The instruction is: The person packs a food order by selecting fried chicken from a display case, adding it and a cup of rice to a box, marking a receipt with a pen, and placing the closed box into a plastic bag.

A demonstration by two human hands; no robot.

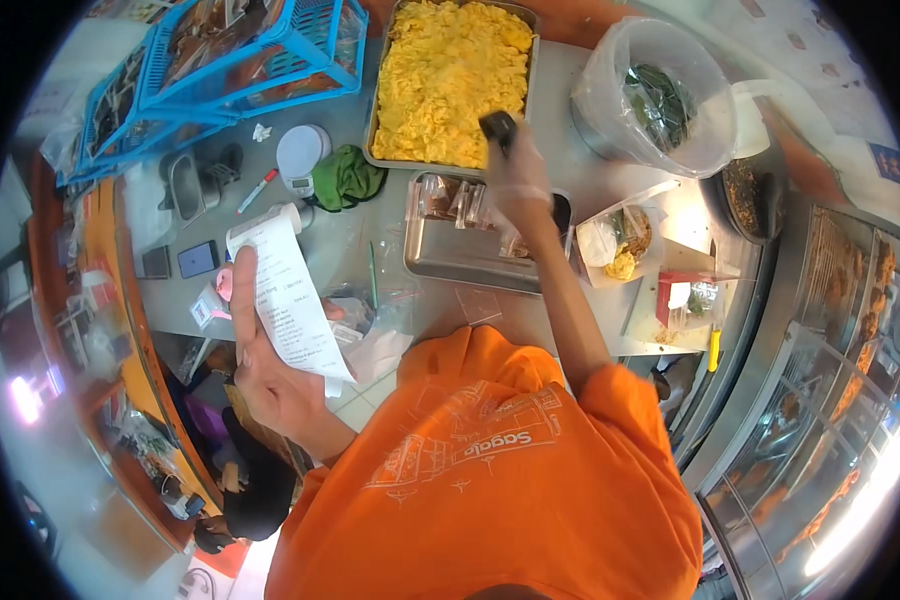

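My left hand (281,386) holds a long printed paper slip (292,307), which curls at its far end. In a thin clear glove, my right hand (521,172) grips a black object (498,129), perhaps a utensil handle; motion blurs it. This hand is over the near right corner of a deep metal tray of scrambled egg (454,82). Below my right wrist lies a shallower metal tray (465,247) with several small clear packets of brown food (450,199). To its right stands an opened paper food box (619,244) with egg and a wrapped item inside.
Blue plastic baskets (262,60) stand far left, near a round kitchen scale (302,154), green cloth (347,178), marker (257,191) and phone (197,259). A plastic-lined tub (592,112) and red-sided box (675,300) are right. A yellow-handled tool (714,349) overhangs the edge.
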